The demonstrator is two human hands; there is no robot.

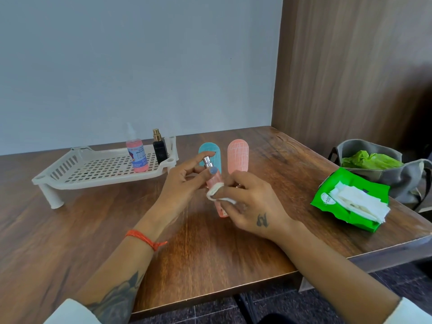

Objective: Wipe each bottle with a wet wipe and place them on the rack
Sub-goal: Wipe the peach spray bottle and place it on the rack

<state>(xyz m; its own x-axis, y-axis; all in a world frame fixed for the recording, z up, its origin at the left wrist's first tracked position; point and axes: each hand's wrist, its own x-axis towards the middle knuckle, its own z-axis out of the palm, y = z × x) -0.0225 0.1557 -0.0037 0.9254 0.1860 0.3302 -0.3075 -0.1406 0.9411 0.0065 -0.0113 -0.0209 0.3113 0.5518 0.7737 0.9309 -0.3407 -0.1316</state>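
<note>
**Pink bottle mid-wipe, two already on the rack**

Gripping the pink bottle [216, 183] near its silver spray top is the left hand [184, 183], fingers curled round it so it sits upright over the table [210, 249], about mid-table. Right hand [247, 202] pinches a white wipe [218, 195] and presses it against the bottle's side, lower half.

Just behind the hands stand two flat capsule-shaped things, a teal one [211, 153] and a peach one [238, 157], side by side but apart. Can't tell if they're caps or bottles tbh.

Rack [77, 169] sits to the left, white and slotted, on short legs. Standing at its right end: a pink spray bottle [136, 153] and a black bottle [160, 150] with a gold top, next to each other.

Over on the right, a green wipe pack [327, 199] lies open with white wipes spilling out. Grey bag [402, 176] just behind it, something green inside.
</note>
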